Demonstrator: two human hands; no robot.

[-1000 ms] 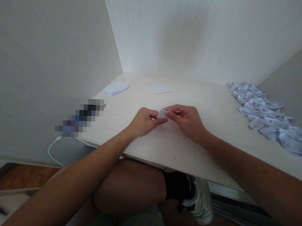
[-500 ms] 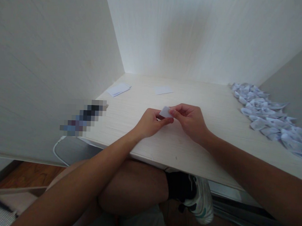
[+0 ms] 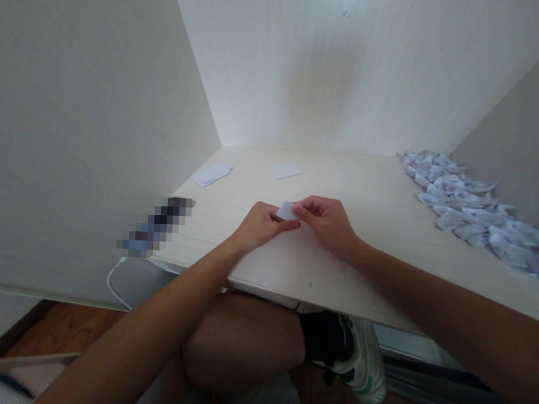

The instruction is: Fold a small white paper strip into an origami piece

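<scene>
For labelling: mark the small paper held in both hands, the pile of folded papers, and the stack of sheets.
small paper [image 3: 287, 210], head view, its visible white face.
pile of folded papers [image 3: 466, 201], head view, middle of the heap.
stack of sheets [image 3: 212, 174], head view, top sheet's centre.

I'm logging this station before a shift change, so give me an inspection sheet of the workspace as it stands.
Surface: pale wood-grain desk in an alcove.
Job's things: small white paper, gripped from both sides.
Clutter: pile of folded papers at right; stack of slips and single slip at back.
Hands: left hand and right hand shut on it.
Cables: white cable below desk's left edge.
Surroundings: pale walls, wooden floor.
</scene>
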